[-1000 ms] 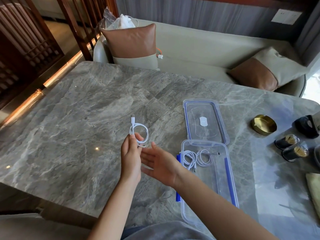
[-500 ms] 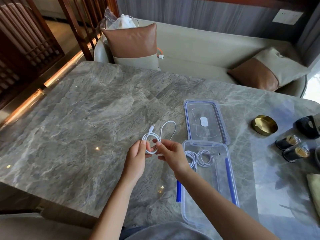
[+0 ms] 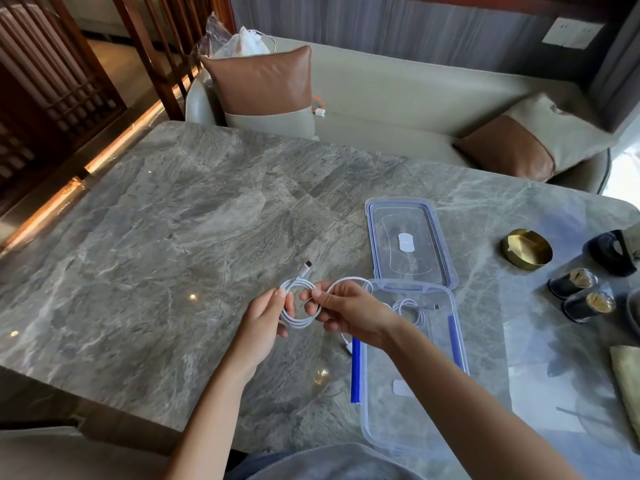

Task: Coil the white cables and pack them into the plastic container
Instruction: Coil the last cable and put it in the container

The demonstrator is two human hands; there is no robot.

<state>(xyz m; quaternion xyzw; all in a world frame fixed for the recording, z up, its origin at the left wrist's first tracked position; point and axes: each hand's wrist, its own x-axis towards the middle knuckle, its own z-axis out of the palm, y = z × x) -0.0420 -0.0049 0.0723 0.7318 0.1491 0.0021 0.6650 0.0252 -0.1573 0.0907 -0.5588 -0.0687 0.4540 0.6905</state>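
Observation:
Above the marble table, a white cable [image 3: 298, 320] is wound into a small coil. My left hand [image 3: 265, 322] grips the coil's left side. My right hand [image 3: 349, 311] pinches its right side, and a loose loop arches over those fingers. One plug sticks up and to the left; the other plug hangs below my right hand. The clear plastic container [image 3: 408, 407] with blue clips lies open just to the right. A second coiled white cable [image 3: 414, 308] lies inside it at the far end, partly hidden by my right wrist.
The container's clear lid [image 3: 408, 242] lies flat beyond it. A brass dish [image 3: 526, 249], two small dark jars [image 3: 581, 294] and a black object [image 3: 611, 252] stand at the table's right. A sofa with cushions runs behind the table.
My right hand came from an open pose to pinch the cable. The coil moved right toward the container, and the loose loop is now drawn smaller.

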